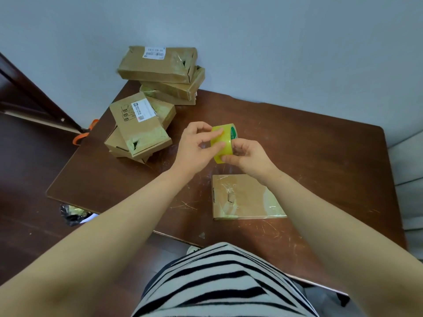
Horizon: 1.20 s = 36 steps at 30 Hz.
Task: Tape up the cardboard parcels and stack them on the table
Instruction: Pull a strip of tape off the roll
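Note:
A roll of clear yellowish tape [225, 139] is held in the air above the middle of the brown table [320, 156]. My right hand [249, 156] grips the roll from the near side. My left hand [196, 145] pinches the roll's outer face with thumb and fingertips. A flat cardboard parcel [242, 197] with shiny tape over it lies on the table just under my right wrist. A stack of taped parcels [160, 65] stands at the far left corner, and a looser pile of parcels [139, 126] lies in front of it.
Orange handles [84, 133] stick out past the table's left edge. A crumpled black and yellow scrap [73, 213] lies on the dark floor by the near left corner. A pale wall runs behind the table. White furniture [409, 179] stands at the right.

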Motion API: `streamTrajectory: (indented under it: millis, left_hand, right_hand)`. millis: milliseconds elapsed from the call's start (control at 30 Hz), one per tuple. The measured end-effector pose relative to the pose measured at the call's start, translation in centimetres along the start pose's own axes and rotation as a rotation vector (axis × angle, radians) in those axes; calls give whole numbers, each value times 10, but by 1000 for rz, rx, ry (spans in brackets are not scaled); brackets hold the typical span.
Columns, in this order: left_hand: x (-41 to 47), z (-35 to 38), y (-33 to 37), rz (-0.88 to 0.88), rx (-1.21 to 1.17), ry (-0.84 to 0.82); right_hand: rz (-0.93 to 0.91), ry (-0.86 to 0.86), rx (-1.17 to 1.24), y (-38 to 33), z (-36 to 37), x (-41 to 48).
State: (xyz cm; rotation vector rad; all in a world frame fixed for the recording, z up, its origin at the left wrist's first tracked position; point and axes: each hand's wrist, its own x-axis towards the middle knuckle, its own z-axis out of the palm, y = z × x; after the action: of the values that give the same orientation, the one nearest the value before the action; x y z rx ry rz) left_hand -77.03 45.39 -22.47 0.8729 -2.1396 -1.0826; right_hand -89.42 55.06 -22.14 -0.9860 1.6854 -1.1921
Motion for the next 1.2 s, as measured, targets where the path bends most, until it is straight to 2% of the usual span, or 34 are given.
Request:
streamTrajectory:
  millis: [200, 333, 533, 700, 900, 1067, 1200]
  left_hand:
    - [1, 3, 1, -58, -135, 52]
    - [7, 4, 5, -63, -130, 65]
    - [14, 6, 4, 33, 71, 26]
    - [18, 6, 0, 7, 179, 10]
    - [21, 9, 0, -59, 179, 55]
    - [27, 3, -1, -116, 27, 24]
    - [35, -8, 5, -333, -364, -67]
  right_hand:
    - [56, 7, -30, -2, -5, 5]
    - [77, 6, -48, -4, -9, 7]
    - [70, -14, -84, -10, -11, 10]
    - [56, -20, -124, -7, -5, 10]
    - [85, -19, 143, -12, -4, 12]
    - [56, -25, 124, -17, -8, 11]
    - [26, -43, 81, -20, -14, 14]
